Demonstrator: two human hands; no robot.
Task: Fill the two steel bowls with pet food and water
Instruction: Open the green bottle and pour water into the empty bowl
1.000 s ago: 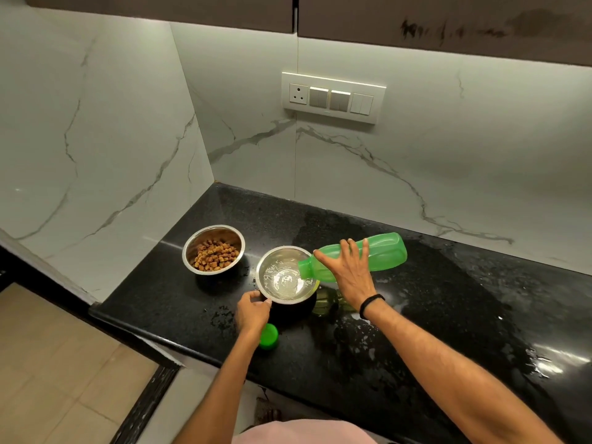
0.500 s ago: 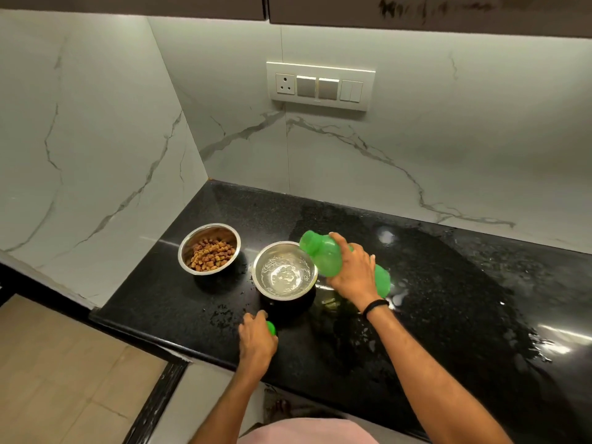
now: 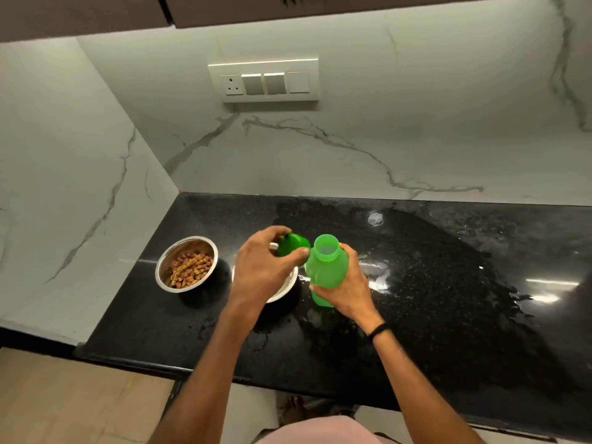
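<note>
A steel bowl [image 3: 166, 267] of brown pet food stands on the black counter at the left. The second steel bowl [image 3: 288, 285] is mostly hidden under my left hand; only its right rim shows. My right hand [image 3: 349, 291] grips an upright green plastic bottle [image 3: 326, 265] with an open mouth, just right of that bowl. My left hand [image 3: 261, 267] holds the green cap [image 3: 293, 245] close beside the bottle's mouth, above the hidden bowl.
The black counter [image 3: 432, 315] is wet, with puddles and streaks right of the bottle. White marble walls meet in a corner behind the bowls; a switch panel [image 3: 264, 80] is on the back wall. The counter's front edge runs below my arms.
My right hand has tipped the bottle from pouring to upright. My left hand picked the cap up off the counter and brought it to the bottle's mouth.
</note>
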